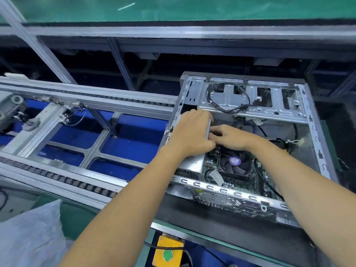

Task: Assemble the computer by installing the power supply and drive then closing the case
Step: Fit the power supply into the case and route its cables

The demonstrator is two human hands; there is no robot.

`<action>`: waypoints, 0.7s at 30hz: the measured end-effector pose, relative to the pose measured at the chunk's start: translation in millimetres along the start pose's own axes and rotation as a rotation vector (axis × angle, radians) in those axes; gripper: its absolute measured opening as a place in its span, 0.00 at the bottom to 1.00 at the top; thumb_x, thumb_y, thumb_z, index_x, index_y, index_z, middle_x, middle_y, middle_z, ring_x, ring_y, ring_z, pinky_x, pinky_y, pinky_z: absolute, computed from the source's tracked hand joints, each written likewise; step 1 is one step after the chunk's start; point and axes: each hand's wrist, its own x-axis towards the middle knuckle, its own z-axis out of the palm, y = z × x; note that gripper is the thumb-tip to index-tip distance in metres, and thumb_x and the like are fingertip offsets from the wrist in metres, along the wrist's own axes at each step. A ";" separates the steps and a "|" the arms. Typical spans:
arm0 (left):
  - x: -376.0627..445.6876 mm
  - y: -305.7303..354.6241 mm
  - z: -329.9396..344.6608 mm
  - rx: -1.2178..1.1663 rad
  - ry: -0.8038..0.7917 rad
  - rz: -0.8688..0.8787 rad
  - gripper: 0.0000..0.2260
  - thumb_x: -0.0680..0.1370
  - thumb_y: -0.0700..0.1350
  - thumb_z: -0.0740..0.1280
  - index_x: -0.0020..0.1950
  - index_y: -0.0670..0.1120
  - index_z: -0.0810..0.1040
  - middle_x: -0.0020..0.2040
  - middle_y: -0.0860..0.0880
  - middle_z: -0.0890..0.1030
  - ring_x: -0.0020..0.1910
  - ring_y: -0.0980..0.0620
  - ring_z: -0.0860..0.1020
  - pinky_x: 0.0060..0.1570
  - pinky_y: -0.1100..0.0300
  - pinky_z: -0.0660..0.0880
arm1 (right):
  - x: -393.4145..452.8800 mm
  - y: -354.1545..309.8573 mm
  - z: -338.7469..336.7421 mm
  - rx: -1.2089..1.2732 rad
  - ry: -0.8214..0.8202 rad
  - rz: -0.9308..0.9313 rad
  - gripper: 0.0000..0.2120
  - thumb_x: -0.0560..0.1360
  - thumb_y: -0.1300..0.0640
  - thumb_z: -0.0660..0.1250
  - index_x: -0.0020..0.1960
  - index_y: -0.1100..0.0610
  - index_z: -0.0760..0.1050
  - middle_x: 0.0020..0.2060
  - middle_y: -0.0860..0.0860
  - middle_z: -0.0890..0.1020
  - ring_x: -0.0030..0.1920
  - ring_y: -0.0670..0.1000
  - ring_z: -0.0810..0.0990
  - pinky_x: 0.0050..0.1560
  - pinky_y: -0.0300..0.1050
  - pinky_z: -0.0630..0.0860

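Two bare forearms reach in from the bottom edge, over a yellow box (168,251) with a green button, toward an open computer case (316,135) lying on its side on a dark mat (221,226). The left hand (189,132) is curled over the top of a silver power supply (193,164) seated in the case's left side, fingers wrapped down its far edge, gripping it. The right hand (230,136) sits just beside, fingertips tucked in at the supply's inner edge against the left hand; whether it pinches a cable or the box itself can't be told, as the fingertips are hidden.

Just below the hands, a black fan (234,163) w/ a purple centre label sits on the green circuit board (229,185). Black cables (229,102) loop over the metal drive bracket (256,102) across the case's far end; more wiring, incl. a white connector (296,142), lies in the right-hand bay.

Left of the case, a roller conveyor (63,182) of aluminium rails runs across blue panels. A clear plastic bag (32,236) fills the bottom-left corner. A green surface (173,6) spans the top.
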 end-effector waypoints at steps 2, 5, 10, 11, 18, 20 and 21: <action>0.7 0.8 -1.2 -0.028 0.004 -0.005 0.18 0.66 0.46 0.70 0.54 0.44 0.74 0.50 0.48 0.75 0.50 0.48 0.70 0.55 0.57 0.64 | -1.6 -1.5 1.7 -0.024 -0.007 -0.010 0.10 0.82 0.46 0.56 0.56 0.45 0.75 0.49 0.41 0.80 0.44 0.35 0.76 0.42 0.29 0.69; 0.5 1.0 -1.5 -0.058 0.012 -0.012 0.19 0.67 0.46 0.69 0.57 0.43 0.75 0.51 0.48 0.76 0.51 0.49 0.70 0.55 0.58 0.63 | -2.0 -6.2 2.8 -0.002 -0.004 -0.022 0.07 0.83 0.49 0.56 0.56 0.42 0.72 0.51 0.37 0.78 0.44 0.28 0.74 0.42 0.24 0.67; 1.8 2.1 -1.6 -0.097 0.001 -0.027 0.22 0.67 0.45 0.70 0.59 0.44 0.74 0.54 0.49 0.75 0.54 0.51 0.69 0.57 0.61 0.61 | -1.7 -6.5 3.6 0.085 -0.001 -0.056 0.07 0.83 0.51 0.57 0.52 0.41 0.73 0.45 0.44 0.80 0.39 0.35 0.74 0.41 0.28 0.69; 2.6 2.1 -1.3 -0.108 0.001 -0.030 0.22 0.67 0.45 0.70 0.60 0.44 0.74 0.54 0.50 0.75 0.54 0.51 0.69 0.56 0.61 0.61 | -1.1 -5.4 3.9 0.102 -0.004 -0.060 0.08 0.83 0.51 0.57 0.52 0.41 0.73 0.47 0.45 0.80 0.42 0.39 0.75 0.43 0.31 0.70; 6.5 3.1 -2.3 -0.122 0.001 -0.037 0.20 0.67 0.43 0.71 0.58 0.44 0.76 0.53 0.49 0.77 0.53 0.50 0.70 0.55 0.60 0.63 | -0.1 -7.2 -0.1 0.113 -0.014 -0.020 0.07 0.83 0.52 0.59 0.54 0.47 0.75 0.50 0.45 0.81 0.48 0.43 0.77 0.53 0.45 0.73; 10.6 9.5 -3.4 -0.293 0.039 -0.071 0.16 0.66 0.38 0.70 0.54 0.44 0.78 0.48 0.50 0.78 0.49 0.52 0.72 0.51 0.61 0.66 | -3.1 -11.2 -1.0 0.133 0.007 -0.037 0.08 0.80 0.49 0.62 0.49 0.51 0.77 0.45 0.49 0.81 0.43 0.44 0.75 0.49 0.44 0.73; 14.5 13.9 -3.5 -0.401 0.069 -0.091 0.14 0.66 0.34 0.68 0.51 0.43 0.80 0.43 0.52 0.78 0.45 0.54 0.73 0.47 0.62 0.68 | -4.1 -12.6 -0.9 0.137 0.020 -0.055 0.08 0.77 0.48 0.63 0.45 0.51 0.76 0.41 0.51 0.80 0.40 0.44 0.74 0.44 0.43 0.71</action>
